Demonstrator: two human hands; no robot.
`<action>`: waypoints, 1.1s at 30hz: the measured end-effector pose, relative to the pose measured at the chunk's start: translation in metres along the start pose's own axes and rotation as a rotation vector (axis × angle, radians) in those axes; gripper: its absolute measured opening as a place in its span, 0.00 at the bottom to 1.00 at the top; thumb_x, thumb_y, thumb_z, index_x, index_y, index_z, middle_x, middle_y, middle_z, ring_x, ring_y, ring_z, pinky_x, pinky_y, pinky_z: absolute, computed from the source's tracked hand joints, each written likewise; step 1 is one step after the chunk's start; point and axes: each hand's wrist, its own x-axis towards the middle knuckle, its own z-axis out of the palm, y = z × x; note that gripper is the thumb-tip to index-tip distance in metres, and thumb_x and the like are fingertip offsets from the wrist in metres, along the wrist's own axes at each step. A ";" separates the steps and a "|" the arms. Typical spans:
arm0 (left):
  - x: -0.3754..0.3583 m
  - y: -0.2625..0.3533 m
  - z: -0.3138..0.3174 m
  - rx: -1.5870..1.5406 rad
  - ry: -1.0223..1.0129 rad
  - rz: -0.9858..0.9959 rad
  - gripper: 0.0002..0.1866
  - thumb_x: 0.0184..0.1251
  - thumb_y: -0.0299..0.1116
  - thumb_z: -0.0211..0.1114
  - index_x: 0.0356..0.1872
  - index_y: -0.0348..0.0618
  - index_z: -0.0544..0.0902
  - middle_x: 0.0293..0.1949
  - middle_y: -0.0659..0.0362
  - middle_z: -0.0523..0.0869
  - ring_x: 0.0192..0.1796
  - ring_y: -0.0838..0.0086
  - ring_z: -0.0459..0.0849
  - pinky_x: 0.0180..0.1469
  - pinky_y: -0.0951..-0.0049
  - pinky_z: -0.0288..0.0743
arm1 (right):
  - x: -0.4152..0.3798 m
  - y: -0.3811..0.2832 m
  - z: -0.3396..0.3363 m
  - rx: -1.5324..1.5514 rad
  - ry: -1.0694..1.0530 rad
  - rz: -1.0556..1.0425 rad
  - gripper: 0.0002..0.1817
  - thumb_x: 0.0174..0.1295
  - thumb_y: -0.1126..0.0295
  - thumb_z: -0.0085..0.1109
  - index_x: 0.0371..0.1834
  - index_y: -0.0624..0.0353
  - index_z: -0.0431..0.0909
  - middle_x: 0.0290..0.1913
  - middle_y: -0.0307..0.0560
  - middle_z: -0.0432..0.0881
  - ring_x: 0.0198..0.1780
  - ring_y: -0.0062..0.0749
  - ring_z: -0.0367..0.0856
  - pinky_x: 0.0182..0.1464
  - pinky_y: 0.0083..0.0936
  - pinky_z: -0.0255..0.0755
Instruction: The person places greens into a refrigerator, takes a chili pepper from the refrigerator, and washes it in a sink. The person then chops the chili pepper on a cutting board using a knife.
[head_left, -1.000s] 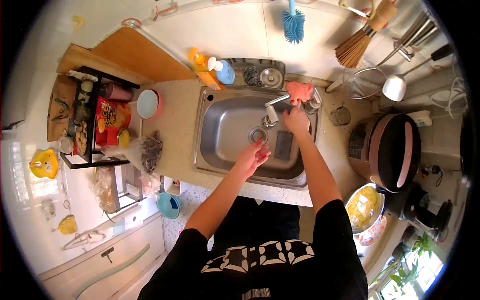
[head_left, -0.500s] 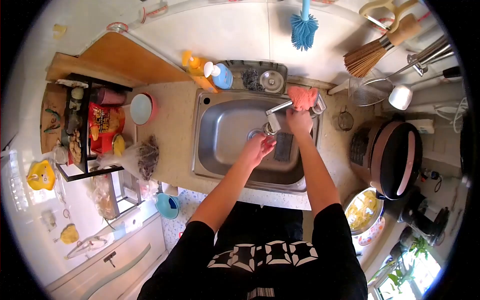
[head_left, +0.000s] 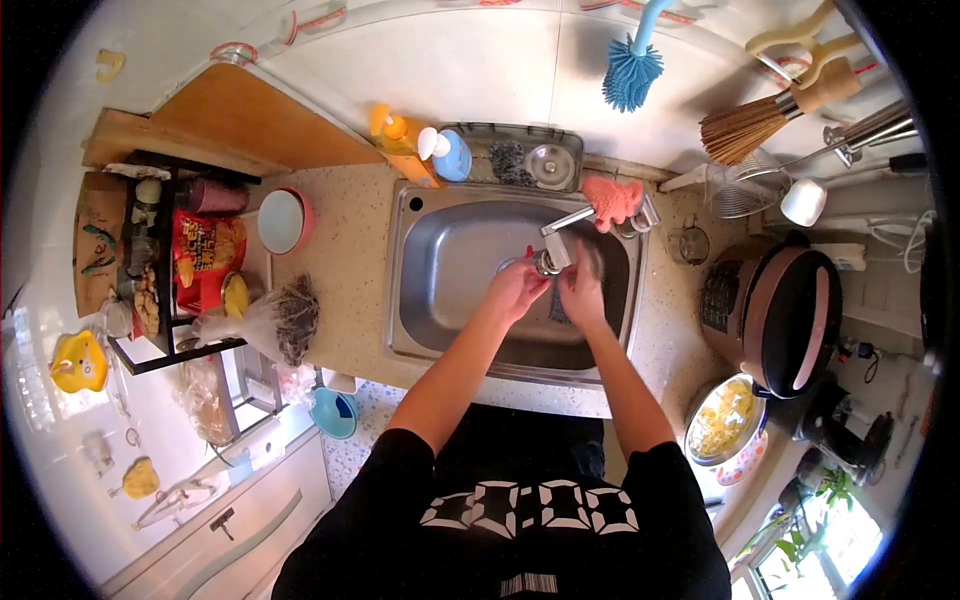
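A metal faucet (head_left: pixel 566 220) reaches over the stainless steel sink (head_left: pixel 440 205), with a coral-coloured cloth (head_left: pixel 613 202) draped on its base end. Right at the faucet's outlet is my left hand (head_left: pixel 517 288), its fingers slightly curled and apart; whether they touch the metal cannot be made out. On the other side of the outlet, my right hand (head_left: pixel 582 290) points upward, its fingers smeared by motion. A dark grey ribbed patch in the basin is mostly covered by the right hand.
Behind the sink stand an orange pump bottle (head_left: pixel 403 140), a blue pump bottle (head_left: pixel 452 157) and a rack (head_left: pixel 535 135) holding a scouring pad. Bowls (head_left: pixel 283 220) sit on the left counter. To the right are a rice cooker (head_left: pixel 770 315) and a pot of yellowish food (head_left: pixel 725 420).
My right hand has moved from the faucet's base by the cloth down and left to the outlet. My left hand stays beside the outlet, its fingers now more upright.
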 end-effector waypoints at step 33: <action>-0.036 -0.003 -0.039 0.694 -0.007 0.292 0.17 0.75 0.25 0.61 0.62 0.40 0.82 0.51 0.56 0.89 0.47 0.71 0.88 0.54 0.72 0.83 | -0.014 0.028 0.044 0.488 -0.120 0.493 0.09 0.71 0.65 0.62 0.43 0.60 0.85 0.38 0.39 0.87 0.40 0.24 0.85 0.39 0.27 0.77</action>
